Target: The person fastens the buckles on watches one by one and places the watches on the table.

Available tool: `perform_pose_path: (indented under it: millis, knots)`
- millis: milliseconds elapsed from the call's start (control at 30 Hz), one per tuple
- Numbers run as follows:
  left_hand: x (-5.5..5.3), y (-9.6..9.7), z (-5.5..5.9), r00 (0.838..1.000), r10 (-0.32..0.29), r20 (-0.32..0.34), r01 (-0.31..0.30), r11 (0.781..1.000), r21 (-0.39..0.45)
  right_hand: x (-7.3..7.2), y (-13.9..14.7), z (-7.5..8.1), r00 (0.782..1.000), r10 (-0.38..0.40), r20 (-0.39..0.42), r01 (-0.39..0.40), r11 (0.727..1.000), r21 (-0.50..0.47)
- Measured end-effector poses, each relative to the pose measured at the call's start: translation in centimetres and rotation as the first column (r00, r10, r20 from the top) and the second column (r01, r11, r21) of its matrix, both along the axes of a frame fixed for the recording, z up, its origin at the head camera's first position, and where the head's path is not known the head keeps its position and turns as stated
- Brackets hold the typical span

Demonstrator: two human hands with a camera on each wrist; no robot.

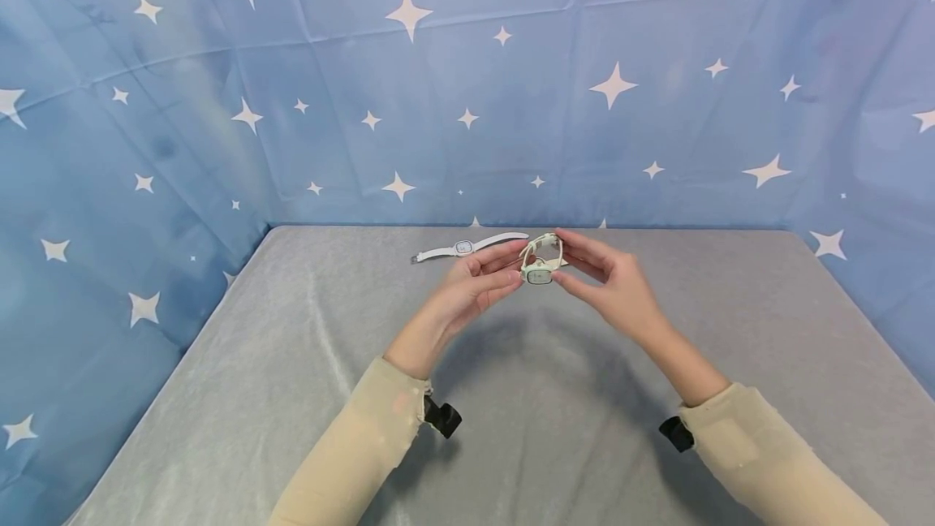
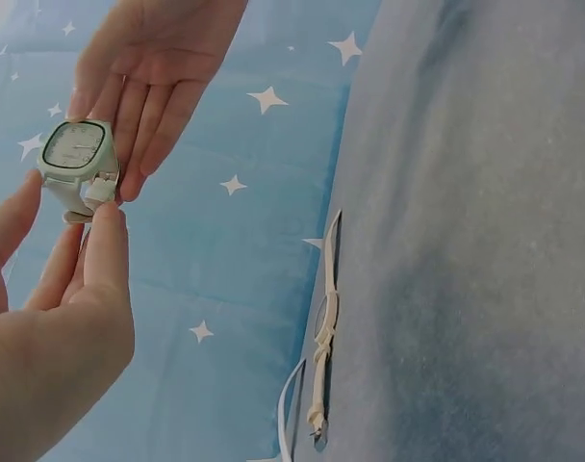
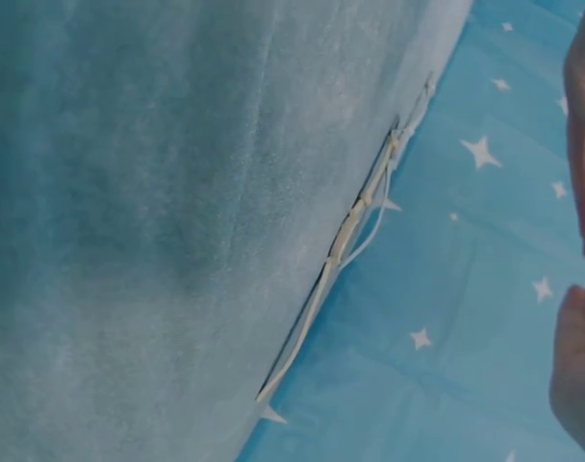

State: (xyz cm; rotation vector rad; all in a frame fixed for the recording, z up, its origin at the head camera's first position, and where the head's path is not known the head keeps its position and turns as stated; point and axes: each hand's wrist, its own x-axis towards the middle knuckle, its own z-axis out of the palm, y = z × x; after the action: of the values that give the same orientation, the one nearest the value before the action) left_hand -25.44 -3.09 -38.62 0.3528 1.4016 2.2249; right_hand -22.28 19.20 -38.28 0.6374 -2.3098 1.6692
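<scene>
A pale green wristwatch (image 1: 539, 276) with a rounded-square dial is held up above the table, its strap bent round into a loop. My left hand (image 1: 467, 289) pinches its left side between thumb and fingers. From the right, my right hand (image 1: 619, 291) grips it by the case and the top of the strap. In the left wrist view, the dial of the green wristwatch (image 2: 76, 144) faces the camera and the buckle end of the strap sits by the left fingertips. Only a sliver of it shows in the right wrist view, beside the right hand (image 3: 579, 371).
A white wristwatch (image 1: 463, 247) lies stretched out near the back edge of the grey cloth-covered table (image 1: 351, 331). Beside it lies a cream wristwatch (image 2: 325, 332), mostly hidden behind the hands in the head view. A blue star-patterned curtain (image 1: 511, 88) rises behind the table.
</scene>
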Motion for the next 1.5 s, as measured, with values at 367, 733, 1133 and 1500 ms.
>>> perform_pose_path:
  millis: [367,733,1133,1500]
  knots:
    - [0.4,0.2,0.1,0.984,0.024,-0.175,-0.045,0.992,-0.119,0.2,0.0,0.2,0.991,0.052,0.127,-0.042,0.996,-0.08]
    - [0.3,0.1,0.2,0.965,0.063,-0.255,-0.117,0.973,-0.2,0.2,-0.1,0.5,0.979,0.108,0.172,-0.094,0.992,-0.089]
    - [-0.2,-1.2,0.5,0.952,0.067,-0.298,-0.133,0.969,-0.209,-0.4,-1.2,1.1,0.987,0.104,0.122,-0.096,0.993,-0.072]
    - [-0.5,-2.6,0.7,0.941,0.106,-0.322,-0.197,0.944,-0.265,-1.5,-2.5,0.9,0.987,0.118,0.106,-0.108,0.99,-0.096]
